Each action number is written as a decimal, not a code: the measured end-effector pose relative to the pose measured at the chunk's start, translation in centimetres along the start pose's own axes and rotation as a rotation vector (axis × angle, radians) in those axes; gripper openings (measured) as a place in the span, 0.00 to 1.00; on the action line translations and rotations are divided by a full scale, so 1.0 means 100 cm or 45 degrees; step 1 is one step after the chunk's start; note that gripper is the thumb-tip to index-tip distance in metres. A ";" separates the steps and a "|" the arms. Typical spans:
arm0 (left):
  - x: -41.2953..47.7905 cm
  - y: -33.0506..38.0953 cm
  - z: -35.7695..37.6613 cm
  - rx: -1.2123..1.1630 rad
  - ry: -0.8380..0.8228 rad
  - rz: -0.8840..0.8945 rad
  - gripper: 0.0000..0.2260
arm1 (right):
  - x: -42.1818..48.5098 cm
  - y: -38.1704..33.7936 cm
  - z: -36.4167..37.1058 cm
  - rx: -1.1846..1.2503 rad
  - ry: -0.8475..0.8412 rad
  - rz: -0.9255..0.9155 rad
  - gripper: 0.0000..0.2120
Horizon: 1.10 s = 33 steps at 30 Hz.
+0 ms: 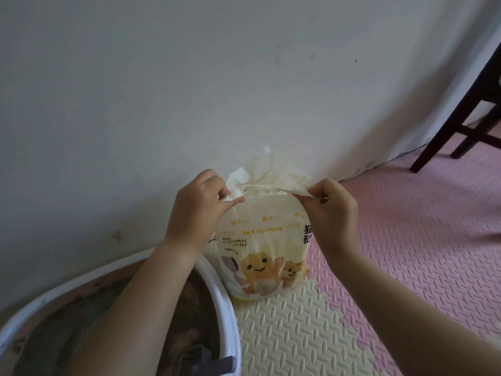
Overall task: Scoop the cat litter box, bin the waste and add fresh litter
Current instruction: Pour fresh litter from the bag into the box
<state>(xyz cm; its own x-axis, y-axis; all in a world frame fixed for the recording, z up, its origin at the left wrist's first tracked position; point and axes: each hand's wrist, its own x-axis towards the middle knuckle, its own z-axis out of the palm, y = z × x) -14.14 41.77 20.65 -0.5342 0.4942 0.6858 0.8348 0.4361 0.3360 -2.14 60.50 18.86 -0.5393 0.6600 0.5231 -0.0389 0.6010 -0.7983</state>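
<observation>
A cream and yellow bag of bentonite cat litter (267, 256) stands upright on the foam mat against the white wall. Its top is gathered and bound with a tie. My left hand (196, 210) pinches the bag's gathered top on the left side. My right hand (332, 210) pinches the tie or bag edge on the right and pulls it outward. The litter box (226, 308), white-rimmed and holding brownish-grey litter, sits at the lower left under my left forearm. A grey scoop handle (208, 363) lies in the box near its right rim.
Pink and cream foam floor tiles (406, 253) cover the floor to the right and front. Dark wooden chair legs (455, 123) stand at the far right near the wall. The white wall (189, 90) runs close behind the bag.
</observation>
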 end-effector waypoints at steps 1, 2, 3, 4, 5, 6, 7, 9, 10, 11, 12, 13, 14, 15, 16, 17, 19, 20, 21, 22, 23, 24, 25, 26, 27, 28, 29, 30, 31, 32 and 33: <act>-0.001 0.001 0.000 -0.008 -0.001 0.013 0.19 | -0.001 0.000 -0.003 -0.004 -0.014 -0.025 0.13; -0.001 0.002 0.001 -0.013 -0.007 0.021 0.19 | -0.002 0.001 -0.006 -0.014 -0.035 -0.067 0.13; -0.001 0.003 0.002 -0.016 -0.019 0.024 0.19 | -0.004 0.002 -0.008 -0.029 -0.057 -0.125 0.13; 0.000 0.003 0.004 -0.016 -0.032 0.023 0.19 | -0.006 0.003 -0.010 -0.041 -0.074 -0.179 0.12; 0.001 0.003 0.005 -0.017 -0.047 0.016 0.19 | -0.008 0.004 -0.011 -0.042 -0.086 -0.208 0.12; 0.003 0.002 0.005 -0.022 -0.064 -0.003 0.19 | -0.009 0.004 -0.012 -0.029 -0.093 -0.203 0.12; 0.004 0.001 0.004 -0.032 -0.093 -0.028 0.19 | -0.009 0.004 -0.012 -0.012 -0.098 -0.177 0.12; 0.006 0.001 0.000 -0.041 -0.161 -0.077 0.17 | -0.010 0.005 -0.014 0.004 -0.123 -0.126 0.13; 0.006 0.002 -0.003 -0.035 -0.199 -0.107 0.16 | -0.011 0.006 -0.015 0.004 -0.148 -0.121 0.15; 0.006 0.004 -0.006 -0.020 -0.240 -0.141 0.15 | -0.013 0.009 -0.016 0.002 -0.172 -0.126 0.17; 0.007 0.006 -0.008 0.003 -0.285 -0.167 0.14 | -0.015 0.011 -0.018 0.004 -0.188 -0.130 0.20; 0.009 0.008 -0.010 0.033 -0.335 -0.176 0.14 | -0.017 0.014 -0.020 0.017 -0.191 -0.128 0.21; 0.011 0.011 -0.012 0.069 -0.385 -0.174 0.15 | -0.018 0.018 -0.022 0.040 -0.183 -0.123 0.23; 0.014 0.015 -0.014 0.109 -0.426 -0.169 0.18 | -0.020 0.023 -0.024 0.056 -0.174 -0.122 0.24; 0.018 0.019 -0.015 0.158 -0.453 -0.151 0.22 | -0.020 0.028 -0.027 0.060 -0.172 -0.134 0.26; 0.022 0.025 -0.016 0.211 -0.475 -0.107 0.29 | -0.020 0.034 -0.030 0.051 -0.178 -0.163 0.27; 0.030 0.046 -0.014 0.260 -0.541 0.052 0.41 | -0.021 0.045 -0.036 0.046 -0.183 -0.217 0.27; 0.034 0.059 -0.011 0.247 -0.588 0.133 0.43 | -0.021 0.049 -0.038 0.053 -0.171 -0.223 0.27; 0.036 0.072 -0.005 0.223 -0.645 0.196 0.45 | -0.021 0.053 -0.041 0.058 -0.150 -0.222 0.27; 0.037 0.083 0.003 0.193 -0.702 0.233 0.46 | -0.020 0.056 -0.044 0.058 -0.126 -0.217 0.28; 0.037 0.093 0.012 0.174 -0.752 0.243 0.46 | -0.019 0.059 -0.046 0.055 -0.104 -0.213 0.28; 0.036 0.100 0.020 0.179 -0.787 0.240 0.46 | -0.018 0.063 -0.049 0.054 -0.093 -0.209 0.28; 0.035 0.104 0.028 0.197 -0.807 0.237 0.46 | -0.018 0.066 -0.051 0.049 -0.094 -0.207 0.28; 0.034 0.107 0.035 0.214 -0.813 0.240 0.45 | -0.017 0.070 -0.053 0.035 -0.107 -0.209 0.29; 0.033 0.107 0.040 0.221 -0.806 0.246 0.44 | -0.017 0.074 -0.055 0.013 -0.137 -0.214 0.31; 0.031 0.106 0.044 0.215 -0.783 0.254 0.42 | -0.017 0.077 -0.056 -0.013 -0.182 -0.219 0.33; 0.030 0.104 0.047 0.199 -0.742 0.265 0.38 | -0.018 0.081 -0.056 -0.032 -0.236 -0.224 0.34; 0.029 0.101 0.049 0.177 -0.692 0.275 0.34 | -0.019 0.083 -0.056 -0.041 -0.292 -0.229 0.36; 0.028 0.099 0.049 0.150 -0.644 0.277 0.29 | -0.020 0.085 -0.055 -0.044 -0.344 -0.237 0.37; 0.027 0.097 0.049 0.120 -0.610 0.258 0.25 | -0.022 0.088 -0.053 -0.046 -0.399 -0.242 0.38; 0.026 0.096 0.048 0.084 -0.596 0.216 0.21 | -0.025 0.090 -0.051 -0.052 -0.460 -0.235 0.39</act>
<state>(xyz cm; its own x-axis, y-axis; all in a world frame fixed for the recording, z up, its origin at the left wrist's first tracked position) -8.14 50.90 22.56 -0.4064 0.8401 0.3591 0.9131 0.3593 0.1928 3.12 66.56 11.91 -0.7873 0.3430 0.5123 -0.1334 0.7165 -0.6847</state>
